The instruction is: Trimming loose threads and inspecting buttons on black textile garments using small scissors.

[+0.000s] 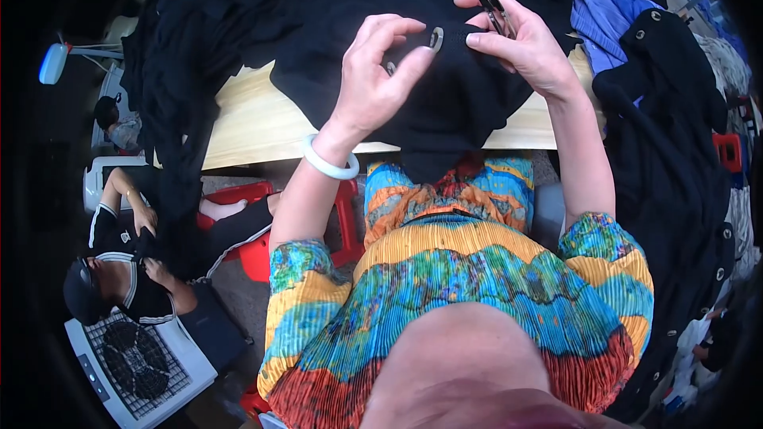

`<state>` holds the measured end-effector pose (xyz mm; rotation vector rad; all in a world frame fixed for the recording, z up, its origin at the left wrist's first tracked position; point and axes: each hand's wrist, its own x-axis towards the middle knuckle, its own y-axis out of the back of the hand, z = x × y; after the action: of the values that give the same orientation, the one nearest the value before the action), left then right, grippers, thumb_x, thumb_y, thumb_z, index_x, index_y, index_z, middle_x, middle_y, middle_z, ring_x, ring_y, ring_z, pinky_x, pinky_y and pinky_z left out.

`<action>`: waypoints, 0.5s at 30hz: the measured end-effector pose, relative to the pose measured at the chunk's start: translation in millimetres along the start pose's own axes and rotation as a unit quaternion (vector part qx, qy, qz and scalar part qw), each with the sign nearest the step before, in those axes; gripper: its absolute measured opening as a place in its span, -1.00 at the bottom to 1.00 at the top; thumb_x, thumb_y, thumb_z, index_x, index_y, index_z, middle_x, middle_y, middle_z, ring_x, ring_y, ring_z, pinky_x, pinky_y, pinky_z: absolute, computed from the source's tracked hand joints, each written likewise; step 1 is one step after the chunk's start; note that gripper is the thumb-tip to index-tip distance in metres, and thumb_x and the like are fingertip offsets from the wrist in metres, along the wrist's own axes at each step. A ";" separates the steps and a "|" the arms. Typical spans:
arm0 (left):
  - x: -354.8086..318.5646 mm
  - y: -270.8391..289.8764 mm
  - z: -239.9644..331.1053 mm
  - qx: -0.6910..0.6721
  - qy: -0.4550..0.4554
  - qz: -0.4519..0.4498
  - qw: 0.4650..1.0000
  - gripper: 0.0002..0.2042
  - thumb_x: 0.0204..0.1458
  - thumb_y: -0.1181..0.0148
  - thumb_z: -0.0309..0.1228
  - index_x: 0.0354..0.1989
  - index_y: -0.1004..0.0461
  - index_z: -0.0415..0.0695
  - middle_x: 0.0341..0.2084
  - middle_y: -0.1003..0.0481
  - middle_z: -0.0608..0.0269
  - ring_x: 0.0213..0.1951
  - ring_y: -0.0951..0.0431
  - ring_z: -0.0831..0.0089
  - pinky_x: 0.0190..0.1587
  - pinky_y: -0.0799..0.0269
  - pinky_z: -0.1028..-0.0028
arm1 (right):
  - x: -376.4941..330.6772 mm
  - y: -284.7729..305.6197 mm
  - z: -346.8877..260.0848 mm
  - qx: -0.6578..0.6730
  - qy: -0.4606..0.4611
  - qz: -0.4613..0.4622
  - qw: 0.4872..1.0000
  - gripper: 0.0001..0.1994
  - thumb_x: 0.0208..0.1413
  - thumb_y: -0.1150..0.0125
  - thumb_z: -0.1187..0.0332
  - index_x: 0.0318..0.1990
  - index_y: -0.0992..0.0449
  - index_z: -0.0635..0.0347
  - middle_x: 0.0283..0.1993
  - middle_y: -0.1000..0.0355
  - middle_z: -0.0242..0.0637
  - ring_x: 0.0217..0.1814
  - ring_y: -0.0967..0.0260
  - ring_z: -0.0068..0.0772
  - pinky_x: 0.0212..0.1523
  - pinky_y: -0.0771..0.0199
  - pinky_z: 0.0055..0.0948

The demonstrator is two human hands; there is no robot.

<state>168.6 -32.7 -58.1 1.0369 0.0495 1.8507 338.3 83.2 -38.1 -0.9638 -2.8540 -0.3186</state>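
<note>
Centrally, black cloth (413,0) lies across the pale wooden table (258,123) and hangs over its near edge, a small metallic ring (437,39) showing at the thumb tip of the left hand (377,75), whose finger and thumb curve toward each other, though I cannot tell whether they grip it. Just beside, the right hand (528,41) has its fingers curled around slim black snips (490,6), tips pointing away; farther right lie bluish-violet fabric (600,20) and an eyeletted black garment (664,159), while a co-worker (111,270) sits at lower left.

Pale wooden table (262,121), grey floor (253,292), red stool (256,258), glowing lamp (53,63)
</note>
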 end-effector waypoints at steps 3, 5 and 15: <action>0.4 -3.1 8.8 0.016 -0.001 -0.035 0.999 -0.66 -0.25 -0.30 -0.38 -0.26 -0.41 -0.22 -0.41 -0.37 0.21 -0.48 -0.41 0.49 -0.43 -0.36 0.57 | -0.5 -4.8 -1.5 -0.016 0.035 -0.015 0.999 -0.62 -0.11 -0.15 0.44 -0.06 -0.33 0.19 -0.33 -0.30 -0.44 -0.32 -0.23 -0.68 -0.28 -0.26 -0.66; -0.9 -5.7 4.2 -0.066 0.066 -0.050 0.994 -0.64 -0.24 -0.29 -0.38 -0.23 -0.39 -0.23 -0.41 -0.38 0.22 -0.48 -0.41 0.53 -0.42 -0.36 0.61 | -1.4 -7.4 -2.6 -0.011 0.054 -0.032 0.998 -0.62 -0.11 -0.13 0.46 -0.06 -0.32 0.20 -0.27 -0.31 -0.41 -0.24 -0.23 -0.64 -0.19 -0.27 -0.61; -9.2 -12.3 7.2 -0.223 0.285 -0.047 0.931 -0.76 -0.10 -0.19 -0.36 -0.35 -0.42 -0.29 -0.50 -0.46 0.26 -0.42 -0.45 0.60 -0.34 -0.37 0.63 | -4.9 -10.8 2.9 -0.020 0.084 -0.051 0.995 -0.60 -0.15 -0.02 0.56 -0.04 -0.29 0.24 -0.06 -0.28 -0.38 -0.17 -0.23 -0.60 -0.19 -0.31 -0.62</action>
<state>183.9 -36.0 -64.8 0.1650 0.0207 1.8978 335.5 72.6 -43.5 -0.7586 -2.7571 -0.4450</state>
